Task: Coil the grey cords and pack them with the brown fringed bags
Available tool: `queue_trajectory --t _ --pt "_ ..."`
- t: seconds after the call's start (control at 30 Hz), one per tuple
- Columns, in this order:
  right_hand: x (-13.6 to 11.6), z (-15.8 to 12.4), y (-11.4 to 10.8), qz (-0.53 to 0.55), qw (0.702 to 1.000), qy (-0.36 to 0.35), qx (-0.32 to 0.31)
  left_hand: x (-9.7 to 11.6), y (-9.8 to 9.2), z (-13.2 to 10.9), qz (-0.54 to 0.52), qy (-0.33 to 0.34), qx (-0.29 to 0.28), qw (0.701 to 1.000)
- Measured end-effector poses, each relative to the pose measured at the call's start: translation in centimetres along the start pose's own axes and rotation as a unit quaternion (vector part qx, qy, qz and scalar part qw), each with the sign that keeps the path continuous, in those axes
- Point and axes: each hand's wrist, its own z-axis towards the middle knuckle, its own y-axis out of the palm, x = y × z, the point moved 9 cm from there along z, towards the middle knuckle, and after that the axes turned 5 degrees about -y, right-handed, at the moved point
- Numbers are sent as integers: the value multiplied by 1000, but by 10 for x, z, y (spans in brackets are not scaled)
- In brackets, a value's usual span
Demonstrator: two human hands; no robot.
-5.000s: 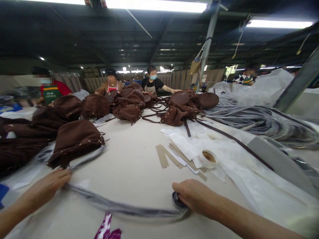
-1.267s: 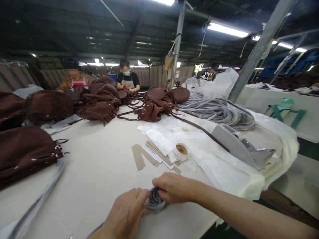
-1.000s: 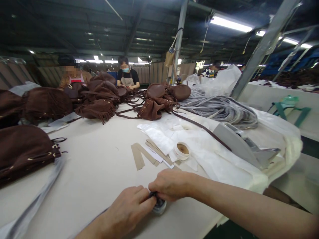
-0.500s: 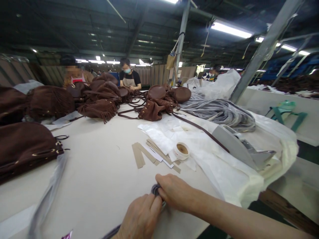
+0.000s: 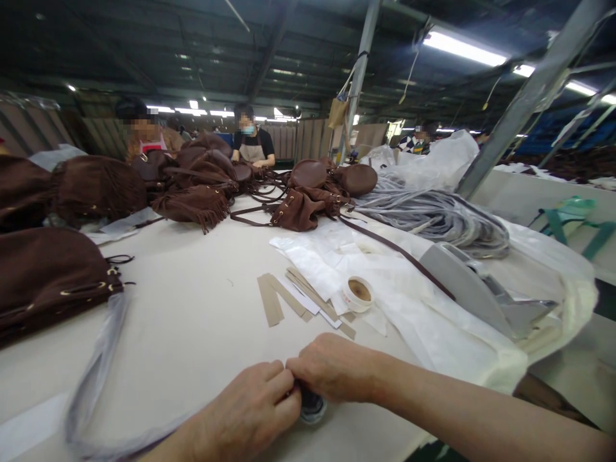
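My left hand (image 5: 254,403) and my right hand (image 5: 333,367) meet at the near side of the white table (image 5: 192,333). Both are closed on a dark roll of strap in clear plastic (image 5: 312,408), which shows beneath the fingers. From the left, a plastic-wrapped strap (image 5: 99,375) curves along the tabletop and passes behind my left forearm. Its upper end meets a dark brown drawstring bag (image 5: 45,279) with gold eyelets. My fingers hide most of the roll.
Tan paper strips (image 5: 270,300) and a tape roll (image 5: 359,292) lie beyond my hands. A grey tape dispenser (image 5: 462,282) stands on white sheeting to the right. Brown bags (image 5: 195,205) and a heap of wrapped grey straps (image 5: 428,212) fill the back, with co-workers (image 5: 253,142) behind.
My left hand has shifted left and up, and the fingertips of both hands now meet above the roll. More of the roll's plastic shows below them. The view has turned slightly left.
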Motion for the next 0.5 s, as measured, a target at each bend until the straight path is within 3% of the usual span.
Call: queue_trajectory --t 0.2,0.37,0.5 --pt "15 -6 -3 87 993 67 33 -12 17 1 -31 -60 -57 996" --pt "23 -28 -7 126 958 247 80 -9 27 0 -19 -144 -38 989" --pt "13 -46 3 140 929 331 91 7 32 4 -25 -199 3 980"
